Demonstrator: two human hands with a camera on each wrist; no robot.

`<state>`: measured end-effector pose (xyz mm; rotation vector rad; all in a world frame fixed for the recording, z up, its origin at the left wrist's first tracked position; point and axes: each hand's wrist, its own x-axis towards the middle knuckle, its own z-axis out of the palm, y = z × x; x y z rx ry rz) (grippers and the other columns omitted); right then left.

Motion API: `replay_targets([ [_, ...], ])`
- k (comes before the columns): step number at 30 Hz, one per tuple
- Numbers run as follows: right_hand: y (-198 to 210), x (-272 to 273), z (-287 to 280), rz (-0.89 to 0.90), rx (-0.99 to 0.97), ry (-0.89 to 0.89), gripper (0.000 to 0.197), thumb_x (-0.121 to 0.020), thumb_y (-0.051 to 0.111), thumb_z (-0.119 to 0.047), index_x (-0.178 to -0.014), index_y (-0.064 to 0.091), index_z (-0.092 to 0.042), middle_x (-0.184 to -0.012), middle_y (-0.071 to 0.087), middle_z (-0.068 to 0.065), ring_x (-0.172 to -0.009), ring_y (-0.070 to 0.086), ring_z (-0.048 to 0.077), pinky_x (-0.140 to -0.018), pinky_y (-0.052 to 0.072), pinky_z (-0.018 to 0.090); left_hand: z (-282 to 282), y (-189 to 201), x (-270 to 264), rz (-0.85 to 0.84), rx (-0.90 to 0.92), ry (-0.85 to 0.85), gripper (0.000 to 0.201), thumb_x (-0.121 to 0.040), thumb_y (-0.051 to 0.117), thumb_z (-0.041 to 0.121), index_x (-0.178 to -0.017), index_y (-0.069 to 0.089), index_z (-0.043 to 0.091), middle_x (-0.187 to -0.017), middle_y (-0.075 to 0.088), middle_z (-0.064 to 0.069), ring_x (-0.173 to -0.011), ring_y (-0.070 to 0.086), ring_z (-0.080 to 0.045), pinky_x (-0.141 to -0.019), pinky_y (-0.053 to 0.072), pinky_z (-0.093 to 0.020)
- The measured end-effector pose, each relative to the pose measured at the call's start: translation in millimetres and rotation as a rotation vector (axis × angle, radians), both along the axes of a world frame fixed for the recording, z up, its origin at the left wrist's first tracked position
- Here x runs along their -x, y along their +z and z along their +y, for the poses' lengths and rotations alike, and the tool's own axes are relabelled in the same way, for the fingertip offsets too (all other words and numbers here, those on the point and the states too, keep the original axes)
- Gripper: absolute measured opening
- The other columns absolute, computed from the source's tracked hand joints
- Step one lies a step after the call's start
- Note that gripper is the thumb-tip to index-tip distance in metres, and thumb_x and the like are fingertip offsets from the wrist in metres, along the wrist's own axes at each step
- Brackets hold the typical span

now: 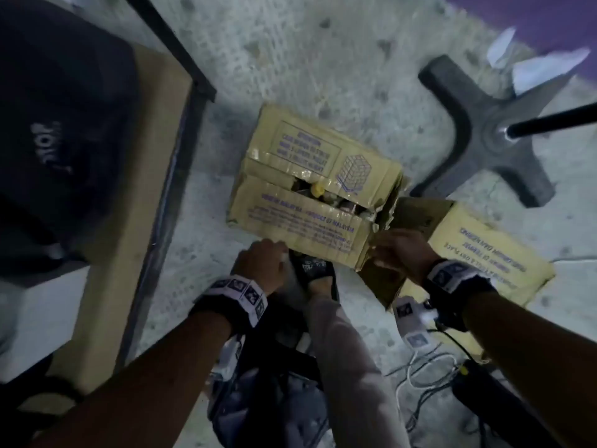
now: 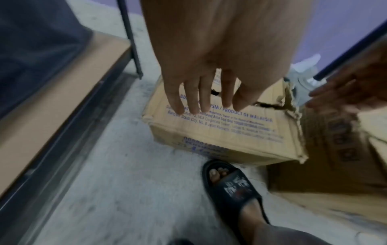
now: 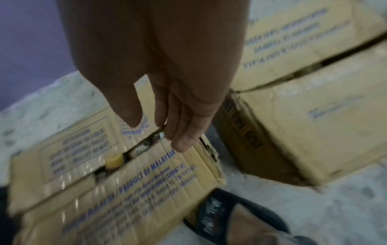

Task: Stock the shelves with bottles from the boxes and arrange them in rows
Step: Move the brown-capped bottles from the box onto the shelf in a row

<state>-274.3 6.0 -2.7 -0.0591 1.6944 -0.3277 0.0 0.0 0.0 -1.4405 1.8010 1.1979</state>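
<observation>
- Nearest to me, my left hand (image 2: 209, 79) hangs over the near left part of the taped cardboard box (image 1: 310, 202); its fingers (image 2: 206, 97) are straight and spread, the tips over the near top flap, holding nothing. Whether they touch the cardboard I cannot tell.
- Over the box's right end, by its torn corner, I have my right hand (image 3: 167, 92). The fingers point down, relaxed and close together, the thumb apart, with nothing gripped.
- That box sits on the speckled floor (image 1: 290, 59), just beyond my foot in a black slide sandal (image 2: 232, 184). Its top flaps gape along the middle seam, and a yellow bottle cap (image 3: 114, 160) shows through the gap with other bottle tops, too blurred to count.
- Just right of it lies a second cardboard box (image 1: 484, 253), its flaps also parted.
- On the left runs the low shelf (image 1: 135, 195), a brown board in a dark metal frame, with a black bag (image 1: 58, 130) on it.
- Far right stands a dark cross-shaped stand base (image 1: 484, 134).
</observation>
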Motion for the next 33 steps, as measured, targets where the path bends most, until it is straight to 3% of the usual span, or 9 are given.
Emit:
replay_targets([
  [4, -61, 8, -25, 0.09, 0.128, -0.053, 0.029, -0.094, 0.048, 0.008, -0.12, 0.058, 0.01, -0.114, 0.062, 0.024, -0.072, 0.065, -0.002, -0.072, 0.053, 0.01, -47, -62, 13, 0.025, 0.349, -0.085, 0.046, -0.088, 0.053, 0.022, -0.132, 0.048, 0.011, -0.135, 0.044, -0.014, -0.125, 0.042, -0.033, -0.096, 0.04, -0.045],
  [6, -82, 15, -30, 0.126, 0.146, 0.025, 0.025, -0.093, 0.05, 0.004, -0.103, 0.071, -0.003, -0.089, 0.065, 0.004, -0.093, 0.066, 0.025, -0.096, 0.053, 0.04, -66, -84, 18, 0.004, 0.383, -0.166, 0.046, -0.087, 0.053, 0.026, -0.129, 0.048, 0.008, -0.129, 0.047, -0.016, -0.12, 0.044, -0.034, -0.094, 0.039, -0.046],
  [8, -90, 20, -37, 0.172, 0.16, 0.225, 0.025, -0.092, 0.055, -0.001, -0.093, 0.078, -0.012, -0.087, 0.067, 0.006, -0.102, 0.062, 0.036, -0.102, 0.047, 0.042, -79, -94, 21, -0.041, 0.384, -0.248, 0.044, -0.09, 0.048, 0.032, -0.127, 0.049, 0.009, -0.124, 0.052, -0.014, -0.116, 0.047, -0.032, -0.095, 0.036, -0.044],
  [12, -74, 39, -52, 0.147, 0.167, 0.221, 0.038, -0.097, 0.045, -0.003, -0.09, 0.078, -0.021, -0.081, 0.068, 0.009, -0.086, 0.067, 0.021, -0.085, 0.053, 0.038, -99, -79, 29, -0.024, 0.397, -0.224, 0.039, -0.097, 0.041, 0.037, -0.11, 0.062, 0.007, -0.104, 0.062, -0.015, -0.095, 0.058, -0.033, -0.086, 0.04, -0.039],
  [15, -58, 59, -67, 0.068, 0.161, -0.16, 0.038, -0.096, 0.03, 0.002, -0.092, 0.064, -0.014, -0.062, 0.065, 0.0, -0.058, 0.066, 0.013, -0.072, 0.048, 0.035, -92, -49, 28, -0.04, 0.35, -0.192, 0.036, -0.097, 0.041, 0.035, -0.094, 0.064, 0.008, -0.092, 0.064, -0.015, -0.081, 0.061, -0.034, -0.065, 0.042, -0.035],
  [20, -38, 76, -113, 0.052, 0.326, -0.356, 0.062, -0.084, 0.031, 0.012, -0.116, 0.057, -0.034, -0.112, 0.071, 0.004, -0.086, 0.072, 0.025, -0.067, 0.055, 0.032, -43, -22, 5, -0.247, -0.03, -0.27, 0.029, -0.097, 0.043, 0.03, -0.111, 0.063, 0.013, -0.116, 0.062, -0.01, -0.105, 0.06, -0.031, -0.08, 0.046, -0.036],
  [24, -47, 73, -114, 0.238, 0.223, -0.177, 0.041, -0.092, 0.041, 0.005, -0.121, 0.057, -0.019, -0.101, 0.069, 0.011, -0.069, 0.07, 0.02, -0.058, 0.057, 0.03, -20, -32, 2, -0.291, 0.008, -0.378, 0.031, -0.093, 0.043, 0.027, -0.121, 0.055, 0.02, -0.127, 0.054, -0.005, -0.117, 0.052, -0.028, -0.096, 0.04, -0.039],
  [28, -66, 64, -76, 0.525, 0.008, 0.485, 0.026, -0.093, 0.054, -0.018, -0.105, 0.068, -0.001, -0.101, 0.069, 0.019, -0.086, 0.065, 0.031, -0.082, 0.055, 0.042, -41, -64, 31, -0.04, 0.104, -0.342, 0.032, -0.087, 0.047, 0.019, -0.116, 0.059, 0.019, -0.116, 0.058, -0.009, -0.106, 0.056, -0.033, -0.084, 0.049, -0.042],
  [33, -91, 40, -22, 0.379, -0.083, 0.521, 0.039, -0.096, 0.054, -0.031, -0.099, 0.064, 0.006, -0.099, 0.067, 0.025, -0.091, 0.065, 0.043, -0.082, 0.056, 0.054, -63, -101, 60, 0.073, -0.159, -0.209, 0.028, -0.087, 0.052, 0.007, -0.111, 0.067, 0.01, -0.11, 0.066, -0.015, -0.102, 0.061, -0.034, -0.086, 0.052, -0.039],
])
